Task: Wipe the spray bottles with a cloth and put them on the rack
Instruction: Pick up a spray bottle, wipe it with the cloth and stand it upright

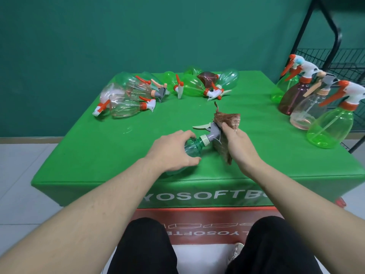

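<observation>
A teal spray bottle (194, 146) with a grey nozzle head and pale trigger lies tilted near the table's front edge. My left hand (173, 151) grips its body from above. My right hand (236, 143) holds a brown cloth (227, 120) against the grey nozzle head. Several unwiped-looking bottles lie in a heap (158, 89) at the back of the table. Several bottles stand upright at the right (329, 125), in front of the black wire rack (335, 62).
The green-covered table (118, 145) carries everything; its front edge is just below my hands. A green wall stands behind. The rack's black frame rises at the far right. My knees are below the table edge.
</observation>
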Available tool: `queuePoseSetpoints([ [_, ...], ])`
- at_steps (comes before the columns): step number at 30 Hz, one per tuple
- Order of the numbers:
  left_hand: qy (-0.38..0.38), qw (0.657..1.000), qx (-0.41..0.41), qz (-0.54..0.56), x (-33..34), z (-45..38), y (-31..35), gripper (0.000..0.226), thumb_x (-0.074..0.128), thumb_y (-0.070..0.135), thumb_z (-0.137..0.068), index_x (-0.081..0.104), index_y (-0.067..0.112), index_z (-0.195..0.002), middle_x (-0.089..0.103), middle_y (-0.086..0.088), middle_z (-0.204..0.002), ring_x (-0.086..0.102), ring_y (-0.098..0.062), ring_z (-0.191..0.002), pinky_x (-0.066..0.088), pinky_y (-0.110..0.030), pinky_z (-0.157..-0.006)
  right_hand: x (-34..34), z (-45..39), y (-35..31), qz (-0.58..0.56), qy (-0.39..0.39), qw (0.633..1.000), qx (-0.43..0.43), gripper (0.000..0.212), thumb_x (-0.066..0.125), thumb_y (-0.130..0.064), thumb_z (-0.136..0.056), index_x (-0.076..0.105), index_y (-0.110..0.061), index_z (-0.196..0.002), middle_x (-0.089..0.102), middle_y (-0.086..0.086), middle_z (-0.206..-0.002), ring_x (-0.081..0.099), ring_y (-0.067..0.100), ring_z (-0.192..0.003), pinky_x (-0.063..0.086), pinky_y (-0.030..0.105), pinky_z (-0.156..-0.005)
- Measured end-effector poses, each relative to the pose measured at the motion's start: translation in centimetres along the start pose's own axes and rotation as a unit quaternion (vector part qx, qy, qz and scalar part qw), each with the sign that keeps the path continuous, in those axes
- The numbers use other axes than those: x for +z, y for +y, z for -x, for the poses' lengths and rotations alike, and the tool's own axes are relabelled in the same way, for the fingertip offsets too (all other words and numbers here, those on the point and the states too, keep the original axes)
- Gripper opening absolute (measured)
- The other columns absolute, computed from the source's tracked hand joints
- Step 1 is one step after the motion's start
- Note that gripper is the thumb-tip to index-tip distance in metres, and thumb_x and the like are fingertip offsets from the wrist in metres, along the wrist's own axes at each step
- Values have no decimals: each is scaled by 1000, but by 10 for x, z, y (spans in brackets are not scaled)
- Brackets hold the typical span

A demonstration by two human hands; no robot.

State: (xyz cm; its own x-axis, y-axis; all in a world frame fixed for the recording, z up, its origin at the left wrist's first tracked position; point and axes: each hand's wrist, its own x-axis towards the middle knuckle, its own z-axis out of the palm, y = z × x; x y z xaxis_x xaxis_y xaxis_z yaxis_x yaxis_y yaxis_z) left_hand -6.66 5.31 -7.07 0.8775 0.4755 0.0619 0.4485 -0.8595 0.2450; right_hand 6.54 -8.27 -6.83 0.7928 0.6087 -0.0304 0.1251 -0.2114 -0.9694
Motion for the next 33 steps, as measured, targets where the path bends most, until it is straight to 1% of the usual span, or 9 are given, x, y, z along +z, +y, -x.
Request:
queuePoseSetpoints([
  [4,0,999,-37,25,-1,-6,0,72,72,60,-84,46,33,-145,59,4,-140,61,-22,-116,53,-38,-98,4,10,8,17,3,1000,-18,58,48,-53,-95,68,0,-102,76,12,-96,62,21,-82,44,34,-79],
  [8,-7,996,-78,52,-1,-12,-1,72,72,58,-83,46,32,-145,62,2,-136,62,-23,-108,55,-38,-94,-2,18,13,7,-6,1000,-19,42,50,-37,-103,72,-2,-99,76,14,-106,68,35,-106,50,46,-101],
  [12,-14,994,-91,50,-5,-12,2,71,73,58,-83,47,33,-144,59,6,-107,60,-20,-94,50,-30,-79,-24,13,6,-63,-6,997,35,30,51,-28,-105,72,-13,-91,79,5,-87,75,28,-92,56,45,-95],
  [17,-35,998,-43,35,-12,-5,4,72,74,58,-83,47,31,-144,62,7,-113,61,-17,-97,56,-36,-85,-41,10,3,-128,-19,987,95,30,42,-32,-108,64,-13,-101,77,9,-97,74,26,-89,58,45,-89],
  [20,-35,999,-8,6,-10,2,3,71,73,59,-83,48,31,-143,64,7,-119,62,-16,-99,55,-35,-83,-44,3,-1,-110,-13,991,72,31,44,-36,-107,65,-16,-97,76,4,-88,74,23,-81,58,43,-88],
  [24,-32,999,16,-3,-8,5,2,74,72,60,-82,46,32,-145,62,6,-132,62,-19,-110,55,-39,-92,-36,-7,1,53,-33,997,-48,46,46,-54,-96,70,-14,-95,77,7,-96,72,32,-96,56,47,-93],
  [27,-32,999,30,-7,-7,6,1,76,72,61,-81,46,31,-146,60,6,-137,61,-21,-116,54,-39,-95,-31,-6,3,264,-93,944,-177,31,40,-35,-106,63,-18,-94,71,0,-96,61,23,-95,45,27,-79],
  [30,-35,999,32,5,-7,7,1,76,73,60,-81,46,31,-146,60,5,-138,61,-20,-118,53,-38,-96,-33,-12,11,420,-138,855,-271,49,34,-28,-101,49,-25,-148,48,-3,-154,36,14,-146,22,35,-123],
  [33,-43,999,24,14,-9,7,3,73,76,58,-81,48,33,-143,66,6,-124,64,-17,-105,55,-36,-90,-42,-12,19,454,-150,832,-282,58,38,-23,-99,36,-26,-157,35,-6,-161,23,14,-153,10,44,-127],
])
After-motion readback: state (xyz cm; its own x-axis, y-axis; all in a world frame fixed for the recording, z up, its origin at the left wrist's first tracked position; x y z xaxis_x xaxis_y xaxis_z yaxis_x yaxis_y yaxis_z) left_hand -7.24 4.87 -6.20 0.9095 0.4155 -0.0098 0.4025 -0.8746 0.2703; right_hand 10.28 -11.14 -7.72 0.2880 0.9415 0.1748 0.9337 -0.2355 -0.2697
